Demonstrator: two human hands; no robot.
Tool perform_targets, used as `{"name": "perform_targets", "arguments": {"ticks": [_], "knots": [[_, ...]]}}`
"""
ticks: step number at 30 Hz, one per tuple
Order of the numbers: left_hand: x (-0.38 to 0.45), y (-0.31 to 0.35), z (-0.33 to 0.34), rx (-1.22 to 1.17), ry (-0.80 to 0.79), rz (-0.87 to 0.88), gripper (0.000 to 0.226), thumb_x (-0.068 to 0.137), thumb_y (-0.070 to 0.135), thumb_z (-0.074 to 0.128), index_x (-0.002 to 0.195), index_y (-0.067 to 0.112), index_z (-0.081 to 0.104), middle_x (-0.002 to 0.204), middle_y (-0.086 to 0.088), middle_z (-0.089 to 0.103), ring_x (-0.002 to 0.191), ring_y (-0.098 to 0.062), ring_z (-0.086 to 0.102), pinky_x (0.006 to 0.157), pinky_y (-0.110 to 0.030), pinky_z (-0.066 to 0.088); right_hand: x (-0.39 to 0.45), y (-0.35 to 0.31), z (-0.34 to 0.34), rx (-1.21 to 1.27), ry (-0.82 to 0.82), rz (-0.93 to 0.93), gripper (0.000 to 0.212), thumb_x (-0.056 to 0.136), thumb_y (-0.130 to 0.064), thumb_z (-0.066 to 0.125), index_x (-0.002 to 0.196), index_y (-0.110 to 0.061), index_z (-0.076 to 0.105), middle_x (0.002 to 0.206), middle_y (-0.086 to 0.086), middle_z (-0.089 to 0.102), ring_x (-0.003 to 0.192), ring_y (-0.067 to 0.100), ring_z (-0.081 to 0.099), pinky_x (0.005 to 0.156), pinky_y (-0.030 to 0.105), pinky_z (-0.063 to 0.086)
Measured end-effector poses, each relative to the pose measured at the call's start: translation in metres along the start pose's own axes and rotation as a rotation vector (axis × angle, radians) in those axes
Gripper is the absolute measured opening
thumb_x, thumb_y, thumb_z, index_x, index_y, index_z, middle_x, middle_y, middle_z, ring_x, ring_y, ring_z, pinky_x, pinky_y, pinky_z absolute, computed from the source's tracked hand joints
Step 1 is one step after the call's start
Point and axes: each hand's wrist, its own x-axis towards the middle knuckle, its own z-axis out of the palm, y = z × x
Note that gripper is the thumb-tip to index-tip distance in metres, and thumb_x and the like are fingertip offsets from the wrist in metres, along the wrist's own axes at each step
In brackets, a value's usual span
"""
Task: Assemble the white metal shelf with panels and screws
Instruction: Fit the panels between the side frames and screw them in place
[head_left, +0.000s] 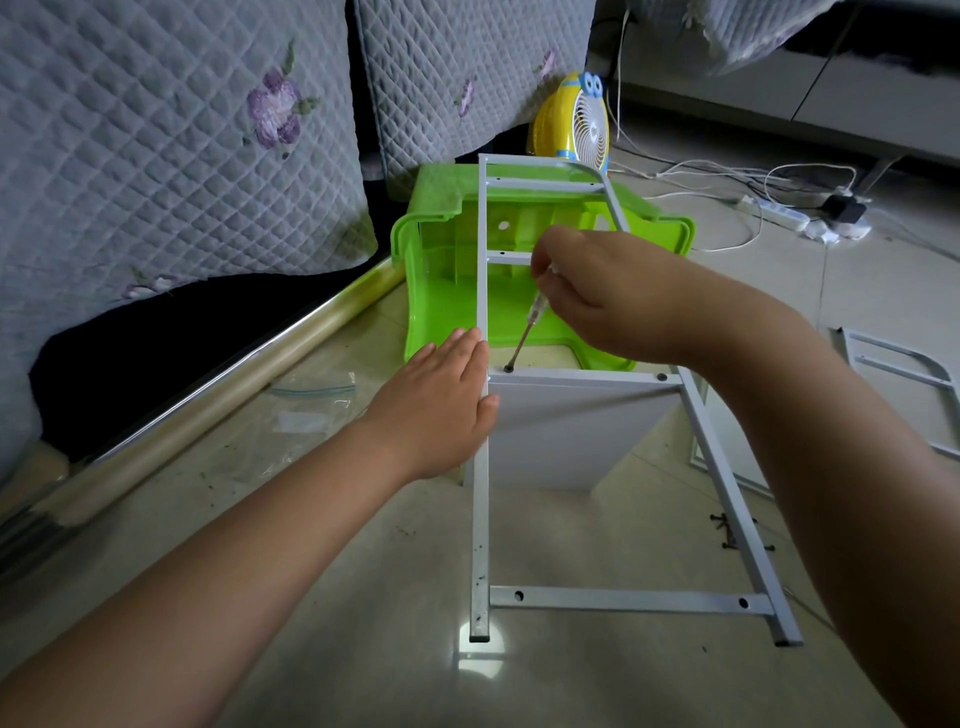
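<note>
A white metal ladder-shaped shelf frame (626, 598) lies across the floor, its far end resting on a green plastic stool (447, 260). A white panel (566, 431) hangs below a middle crossbar. My right hand (597, 296) grips a clear-handled screwdriver (524, 332), whose tip sits on a dark screw (508, 368) at the crossbar's left end. A second screw (661, 377) sits at the right end. My left hand (441, 400) presses flat against the frame's left rail, fingers straight.
Loose black screws (727, 530) lie on the floor right of the frame. Another white frame piece (914, 374) lies far right. A plastic bag (311, 410) lies left, beside a quilted sofa (156, 156). A yellow fan (576, 119) and cables (753, 176) are behind.
</note>
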Motion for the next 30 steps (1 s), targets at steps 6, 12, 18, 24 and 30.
{"name": "perform_targets", "arguments": {"ticks": [6,12,18,24,30], "knots": [[0.0,0.0,0.003,-0.02,-0.003,0.003,0.056,0.101,0.03,0.017,0.148,0.006,-0.002,0.157,-0.008,-0.007,0.144,-0.016,-0.006,0.115,-0.028,-0.001,0.002,0.003,-0.003,-0.091,-0.016,0.009,0.032,0.097,-0.03,0.037,0.101,-0.005,0.055,0.082,0.013,0.055,0.085,0.032,0.05,0.068,0.03,0.032],[-0.001,-0.002,0.007,-0.049,0.004,0.0,0.067,0.089,0.036,0.0,0.148,0.006,-0.001,0.157,-0.008,-0.007,0.144,-0.015,-0.006,0.117,-0.027,0.0,0.005,0.004,0.001,-0.178,0.065,0.166,0.043,0.097,-0.033,0.033,0.059,-0.014,0.031,0.059,0.003,0.03,0.073,0.027,0.038,0.054,0.029,0.023],[0.003,-0.004,0.008,-0.076,0.002,0.007,0.063,0.093,0.036,0.004,0.148,0.004,-0.002,0.157,-0.008,-0.007,0.144,-0.015,-0.006,0.115,-0.027,-0.001,0.005,0.015,0.01,0.048,0.087,-0.042,0.047,0.083,-0.027,0.029,0.112,0.004,0.05,0.102,0.02,0.057,0.088,0.029,0.052,0.07,0.03,0.029],[0.003,-0.005,0.011,-0.092,0.014,0.016,0.068,0.088,0.038,0.002,0.148,0.004,-0.001,0.157,-0.008,-0.006,0.144,-0.015,-0.006,0.116,-0.028,0.0,0.003,0.019,-0.001,-0.037,-0.041,-0.1,0.026,0.095,-0.013,0.04,0.11,0.002,0.055,0.104,0.02,0.06,0.096,0.034,0.053,0.072,0.029,0.031],[0.002,-0.002,0.01,-0.062,0.029,0.018,0.078,0.077,0.038,-0.001,0.148,0.005,0.0,0.157,-0.008,-0.005,0.144,-0.015,-0.005,0.115,-0.027,-0.001,0.016,0.015,-0.01,-0.174,-0.147,0.066,0.034,0.096,-0.025,0.042,0.102,0.002,0.06,0.102,0.02,0.061,0.099,0.033,0.054,0.078,0.033,0.04]]}}
